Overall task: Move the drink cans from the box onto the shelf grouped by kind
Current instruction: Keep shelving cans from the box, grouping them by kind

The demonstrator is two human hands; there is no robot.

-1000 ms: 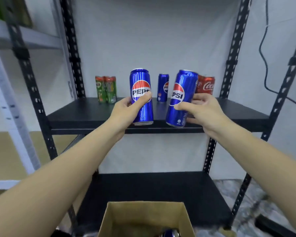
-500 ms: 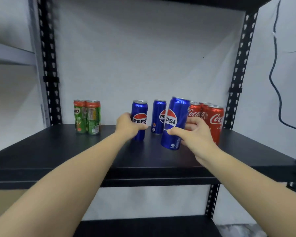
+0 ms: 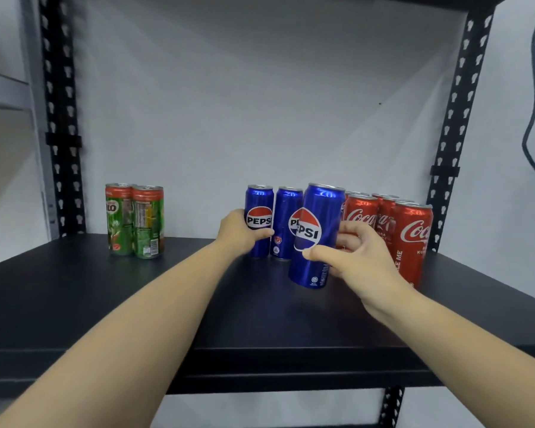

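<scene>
Blue aluminium Pepsi cans were being placed: the left hand (image 3: 240,234) gripped one upright can (image 3: 259,220) on the black metal shelf (image 3: 136,304), beside a standing third (image 3: 286,222). The right hand (image 3: 357,261) held a tilted can (image 3: 317,234) near the red Coca-Cola cans (image 3: 411,239). Next, I judged, both needed setting upright and releasing.

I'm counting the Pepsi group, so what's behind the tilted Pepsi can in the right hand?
Behind the tilted Pepsi can, held by the right hand, a third Pepsi can stands upright, partly covered. Anything directly behind the tilted can is hidden.
</scene>
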